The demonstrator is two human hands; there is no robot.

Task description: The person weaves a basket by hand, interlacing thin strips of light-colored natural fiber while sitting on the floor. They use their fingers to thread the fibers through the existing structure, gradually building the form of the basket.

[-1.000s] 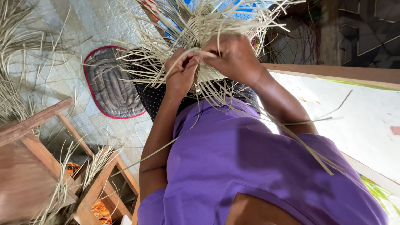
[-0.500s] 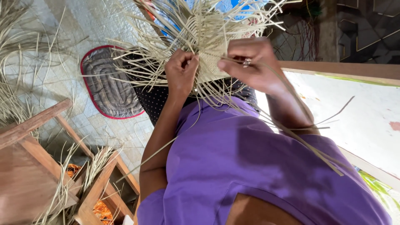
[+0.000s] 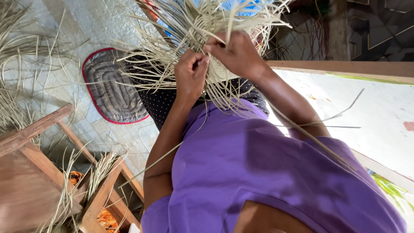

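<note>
— What lies at the left?

— A wooden stool (image 3: 30,172) with loose straw (image 3: 17,60) beyond it, then a grey mat with a red edge (image 3: 113,88).

— And the hands?

— The left hand (image 3: 191,73) is curled, pinching pale strips of the woven straw piece (image 3: 202,30). The right hand (image 3: 235,54) grips it from the right, fingers closed. Loose strands hide the weave's edges.

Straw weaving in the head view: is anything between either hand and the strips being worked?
Nothing visible is. The left hand and right hand are both already closed on the woven straw piece, fingers buried among its loose strips. Only the straw's own trailing ends hang over the purple shirt below.
</note>
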